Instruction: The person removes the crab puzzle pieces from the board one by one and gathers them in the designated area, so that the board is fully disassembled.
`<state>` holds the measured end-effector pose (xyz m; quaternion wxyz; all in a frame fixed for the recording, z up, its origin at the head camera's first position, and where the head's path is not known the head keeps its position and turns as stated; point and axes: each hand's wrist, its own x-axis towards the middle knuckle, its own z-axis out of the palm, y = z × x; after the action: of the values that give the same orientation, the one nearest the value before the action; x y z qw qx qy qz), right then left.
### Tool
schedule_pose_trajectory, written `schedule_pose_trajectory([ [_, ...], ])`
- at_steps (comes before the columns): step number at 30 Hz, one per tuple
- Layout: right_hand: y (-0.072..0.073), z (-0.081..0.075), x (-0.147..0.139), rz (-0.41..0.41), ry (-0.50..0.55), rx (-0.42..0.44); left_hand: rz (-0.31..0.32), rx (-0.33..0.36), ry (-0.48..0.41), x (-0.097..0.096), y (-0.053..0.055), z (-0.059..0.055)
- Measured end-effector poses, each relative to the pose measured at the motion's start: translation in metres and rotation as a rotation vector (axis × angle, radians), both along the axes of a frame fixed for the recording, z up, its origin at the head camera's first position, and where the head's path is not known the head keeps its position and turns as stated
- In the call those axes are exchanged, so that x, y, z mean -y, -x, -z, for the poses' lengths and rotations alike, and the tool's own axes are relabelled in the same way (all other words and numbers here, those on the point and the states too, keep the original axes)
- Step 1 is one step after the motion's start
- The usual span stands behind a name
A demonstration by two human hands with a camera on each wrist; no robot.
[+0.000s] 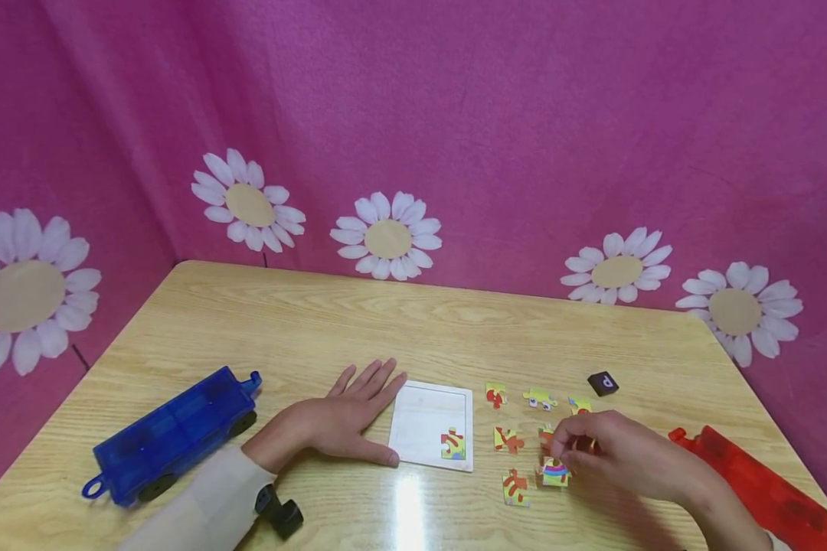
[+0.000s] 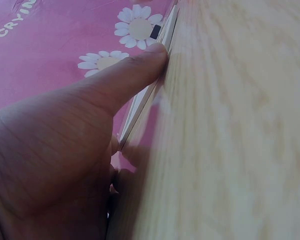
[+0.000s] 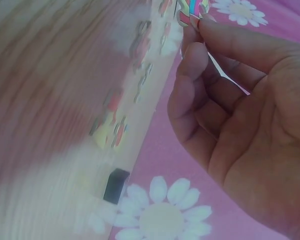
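Note:
My left hand (image 1: 344, 422) lies spread on the table, with its thumb and fingertips along the left edge of a white square puzzle board (image 1: 423, 417). In the left wrist view the thumb (image 2: 140, 65) touches the board's side. One red and yellow puzzle piece (image 1: 452, 444) sits in the board's lower right corner. My right hand (image 1: 623, 451) pinches a rainbow-striped puzzle piece (image 1: 555, 473) between thumb and fingertips, also seen in the right wrist view as a bright piece (image 3: 192, 12). The hand partly hides other pieces behind it.
Several loose puzzle pieces (image 1: 508, 439) lie in rows to the board's right. A small black lettered block (image 1: 603, 383) is beyond them. A blue toy wagon (image 1: 175, 432) stands at the left, a red one (image 1: 765, 490) at the right. A pink flowered cloth (image 1: 469, 138) hangs behind the table.

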<state>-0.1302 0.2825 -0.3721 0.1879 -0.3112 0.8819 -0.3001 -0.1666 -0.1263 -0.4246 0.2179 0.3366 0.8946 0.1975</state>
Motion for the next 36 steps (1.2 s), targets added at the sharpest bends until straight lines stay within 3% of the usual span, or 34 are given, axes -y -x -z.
schedule_pose_trajectory([
  [4, -0.003, 0.001, -0.008, 0.020, -0.026, 0.067, 0.005, -0.007, -0.005, 0.000, 0.000, 0.000],
  [9, -0.006, 0.007, -0.015, -0.014, -0.010, 0.131, 0.003, -0.010, -0.002, 0.001, 0.000, 0.001],
  [17, -0.006, 0.013, -0.017, -0.040, 0.006, 0.149, -0.001, -0.004, -0.009, 0.000, -0.002, 0.000],
  [24, -0.005, 0.012, -0.017, 0.005, -0.044, 0.181, -0.004, -0.009, -0.010, 0.000, -0.002, -0.002],
  [36, 0.000, 0.004, 0.001, 0.014, -0.019, 0.018, -0.003, -0.008, -0.009, 0.000, -0.002, -0.001],
])
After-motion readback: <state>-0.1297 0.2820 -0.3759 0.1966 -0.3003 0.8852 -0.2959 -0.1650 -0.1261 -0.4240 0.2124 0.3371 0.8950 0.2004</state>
